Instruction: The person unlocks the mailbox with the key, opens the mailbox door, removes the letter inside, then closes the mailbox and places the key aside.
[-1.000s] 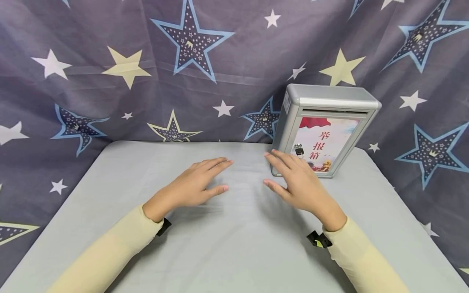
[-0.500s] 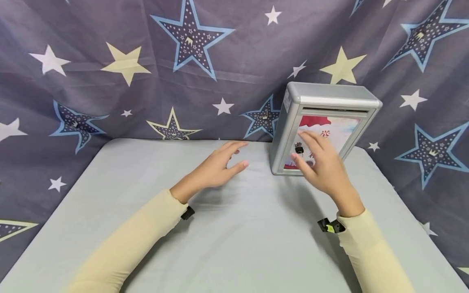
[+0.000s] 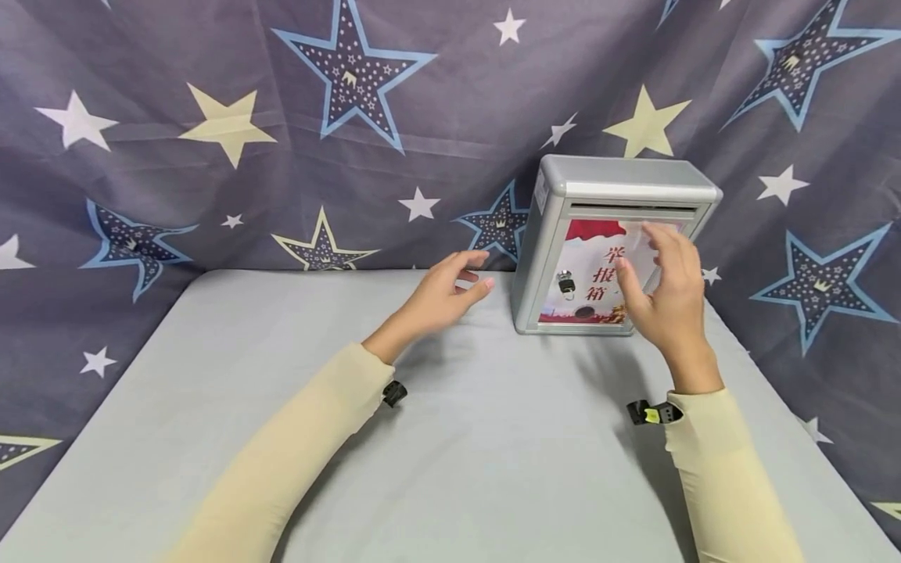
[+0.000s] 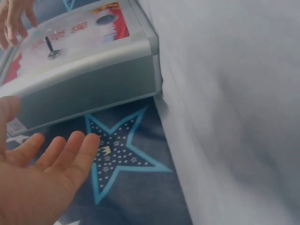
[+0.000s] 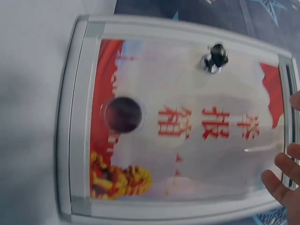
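A silver-grey metal report box (image 3: pixel 633 178) with a top slot and a printed front panel (image 3: pixel 587 242) stands upright at the back right of the table. A small lock with a key (image 3: pixel 566 285) hangs at the panel's left side. My right hand (image 3: pixel 672 301) is in front of the box's right part, fingers spread and slightly bent, holding nothing. Left of the box my left hand (image 3: pixel 439 295) hovers apart from it, palm turned towards its side and fingers relaxed. In the left wrist view, the left hand's fingers (image 4: pixel 65 154) are near the box's side wall (image 4: pixel 93 89).
The table (image 3: pixel 479 461) bears a pale grey cloth. Behind it hangs a dark curtain (image 3: pixel 464 102) printed with stars, close to the back of the box. A round dark spot (image 5: pixel 123 115) shows low on the front panel in the right wrist view.
Both hands have moved forward and to the right, towards the box. The right hand has passed across the panel to its right part, uncovering the lock. The box stands where it was.
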A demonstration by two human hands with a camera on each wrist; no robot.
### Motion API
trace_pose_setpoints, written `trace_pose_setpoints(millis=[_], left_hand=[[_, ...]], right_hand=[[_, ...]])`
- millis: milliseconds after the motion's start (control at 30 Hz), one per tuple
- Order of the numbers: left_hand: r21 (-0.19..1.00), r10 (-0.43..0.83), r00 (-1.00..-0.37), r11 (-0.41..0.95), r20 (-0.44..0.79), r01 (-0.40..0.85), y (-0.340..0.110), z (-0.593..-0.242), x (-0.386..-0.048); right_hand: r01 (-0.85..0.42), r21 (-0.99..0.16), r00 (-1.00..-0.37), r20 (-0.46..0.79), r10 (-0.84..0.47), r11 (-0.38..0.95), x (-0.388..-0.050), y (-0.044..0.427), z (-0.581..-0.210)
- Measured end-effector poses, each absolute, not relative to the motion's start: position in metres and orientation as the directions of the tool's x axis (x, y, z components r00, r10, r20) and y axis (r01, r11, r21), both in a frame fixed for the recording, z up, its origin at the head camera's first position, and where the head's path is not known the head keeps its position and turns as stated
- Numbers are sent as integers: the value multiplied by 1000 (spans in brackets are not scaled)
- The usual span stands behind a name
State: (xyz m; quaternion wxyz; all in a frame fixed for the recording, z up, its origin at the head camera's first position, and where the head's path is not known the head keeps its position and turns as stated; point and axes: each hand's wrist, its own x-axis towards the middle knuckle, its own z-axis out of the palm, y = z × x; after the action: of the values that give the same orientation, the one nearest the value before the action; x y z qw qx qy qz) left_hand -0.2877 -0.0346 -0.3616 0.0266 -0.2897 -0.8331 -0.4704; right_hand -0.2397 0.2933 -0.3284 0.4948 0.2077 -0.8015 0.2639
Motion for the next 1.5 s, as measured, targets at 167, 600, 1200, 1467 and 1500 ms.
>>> trace_pose_setpoints(millis=[167,600,1200,1467,1500], left_hand=[[802,440,-843,355,310,480,-21,-366,-297],[831,443,-836,289,323,475,17,-357,-306],[838,327,-880,314,346,446,46,-363,-302],[843,272,-883,290,381,453,53,-364,-300],[844,267,-885,289,382,452,53,-364,-300]], right_hand=[[-517,-317,-436,897,74,795,-241,309,-335],[-332,-614,-527,750,400,716,-259,342,-363],[-221,-775,-701,548,457,592,-267,344,-382],[-267,-785,-718,549,429,559,-268,347,-382],[-272,-789,-722,546,425,551,-268,347,-382]])
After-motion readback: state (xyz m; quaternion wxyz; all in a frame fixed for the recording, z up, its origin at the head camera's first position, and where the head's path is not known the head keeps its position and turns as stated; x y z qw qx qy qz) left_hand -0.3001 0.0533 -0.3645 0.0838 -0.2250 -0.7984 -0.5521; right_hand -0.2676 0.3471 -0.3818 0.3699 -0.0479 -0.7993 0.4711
